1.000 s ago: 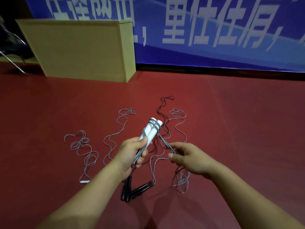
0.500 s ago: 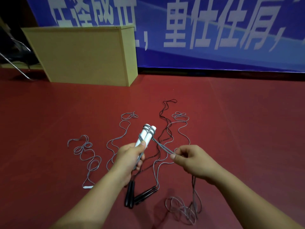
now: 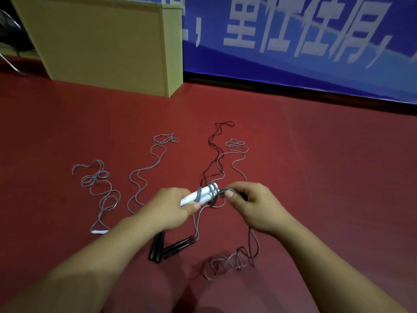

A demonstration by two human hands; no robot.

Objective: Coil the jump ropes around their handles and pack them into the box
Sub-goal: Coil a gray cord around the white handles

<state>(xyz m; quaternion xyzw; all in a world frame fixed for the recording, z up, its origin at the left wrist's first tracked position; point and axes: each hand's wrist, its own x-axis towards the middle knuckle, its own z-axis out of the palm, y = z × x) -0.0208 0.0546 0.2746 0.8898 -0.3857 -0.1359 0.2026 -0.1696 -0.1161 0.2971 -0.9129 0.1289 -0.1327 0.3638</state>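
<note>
- Head view: left hand [image 3: 168,207] grips the pair of white handles [image 3: 198,196], now lying nearly level, tips pointing right and away.
- Right hand [image 3: 252,205] pinches the grey rope [image 3: 222,191] just beside the handle tips, fingers curled round it.
- Change vs 0.5 s ago: handles were tilted up and the right hand stood off to the side with a taut span of rope between; now that span is gone and the hand is close against the tips. Reads as one more turn going on.
- A few wraps sit near the tip end; the rest of the handles is bare.
- Slack tail [image 3: 232,263] hangs from the right hand and piles on the red floor [image 3: 338,177] near the person. Plenty left to wind, so this rope is early in coiling.
- Vs 1.0 s ago: the pile has slid closer to the person.
- Black handles [image 3: 171,247] lie on the floor under the hands, black rope [image 3: 214,150] running away; uncoiled.
- Two more grey ropes [image 3: 99,188] lie loose on the left, untouched.
- Tan box [image 3: 108,44] stands well apart, far left by the blue banner [image 3: 304,41]; nothing visibly packed, inside not seen.
</note>
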